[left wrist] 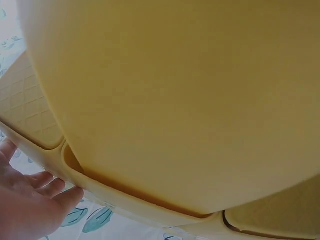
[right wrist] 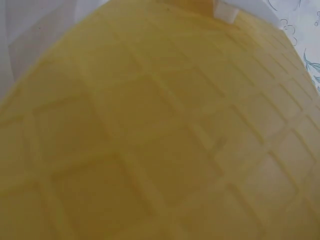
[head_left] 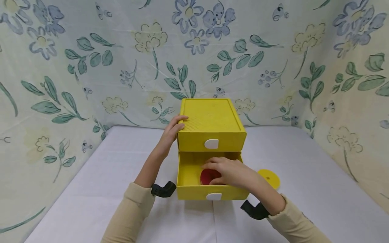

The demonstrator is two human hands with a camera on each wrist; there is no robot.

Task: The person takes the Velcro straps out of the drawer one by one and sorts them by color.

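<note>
Reaching into the open lower drawer (head_left: 192, 192), the nearer right hand (head_left: 233, 171) curls its fingers around a red object (head_left: 206, 177) at its left; the left hand (head_left: 171, 132) rests extended fingers on the yellow cabinet (head_left: 212, 114).

Bright, even head view, dimmer, hazy wrist views, soft focus at right wrist

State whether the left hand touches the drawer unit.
Touching. The head view shows the left hand laid over the top left edge of the yellow drawer unit.
</note>
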